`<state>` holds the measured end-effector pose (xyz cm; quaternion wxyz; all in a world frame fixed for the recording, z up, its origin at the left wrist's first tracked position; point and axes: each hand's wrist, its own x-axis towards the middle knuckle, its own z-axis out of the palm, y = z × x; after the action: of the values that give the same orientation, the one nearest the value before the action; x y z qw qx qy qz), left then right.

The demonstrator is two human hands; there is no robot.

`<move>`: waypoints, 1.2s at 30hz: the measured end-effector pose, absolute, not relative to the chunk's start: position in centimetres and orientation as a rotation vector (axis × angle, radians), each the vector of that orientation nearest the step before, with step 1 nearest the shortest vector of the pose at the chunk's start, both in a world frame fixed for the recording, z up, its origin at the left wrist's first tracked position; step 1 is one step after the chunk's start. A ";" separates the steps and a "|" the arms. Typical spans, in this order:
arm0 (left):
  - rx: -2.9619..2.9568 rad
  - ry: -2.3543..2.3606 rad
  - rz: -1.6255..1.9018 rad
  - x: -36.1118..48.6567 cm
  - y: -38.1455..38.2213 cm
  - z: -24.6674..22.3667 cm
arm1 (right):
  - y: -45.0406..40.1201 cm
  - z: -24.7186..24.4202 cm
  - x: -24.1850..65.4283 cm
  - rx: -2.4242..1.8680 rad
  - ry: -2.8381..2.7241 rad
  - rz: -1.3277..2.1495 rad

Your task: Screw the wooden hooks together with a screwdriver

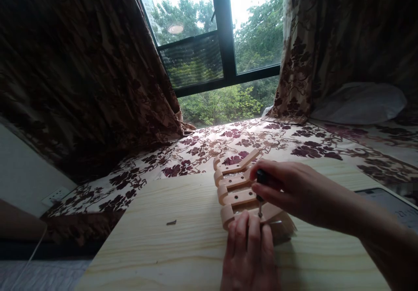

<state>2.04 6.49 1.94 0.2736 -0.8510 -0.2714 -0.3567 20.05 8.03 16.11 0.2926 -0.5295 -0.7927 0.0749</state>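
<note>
A wooden rack [243, 196] lies on the pale board, made of several light bars with rounded, curled left ends and dark screw heads. My left hand [250, 249] presses its bent fingers on the nearest bar, holding it. Above the same bar, my right hand [274, 180] is closed around a screwdriver [260, 177] with a black handle. The screwdriver stands nearly upright, its tip at a screw [260, 215] in the nearest bar. Shiny clear plastic shows between the bars. The underside of the rack is hidden.
The wood-grain tabletop [146, 239] carries a small dark scrap [171, 222] to the left. A phone or tablet [388, 202] with a lit screen lies at right, partly behind my forearm. Beyond are a floral cloth [202, 145], patterned curtains [98, 65] and a window [225, 34].
</note>
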 end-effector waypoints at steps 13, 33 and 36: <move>-2.385 -0.764 -0.926 2.2 6.2 2.4 | 7.8 16.3 20.0 -1.491 -2.060 0.131; -2.330 -0.797 -1.108 3.0 6.2 2.1 | 7.7 16.5 20.6 -1.289 -2.151 0.297; -2.321 -0.837 -1.208 3.5 6.1 1.5 | 8.1 16.3 20.4 -1.374 -2.093 0.233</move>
<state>3.54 6.06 1.45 0.1957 -0.8285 -0.2989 -0.4312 20.39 8.14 16.28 0.3084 -0.5198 -0.7918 0.0880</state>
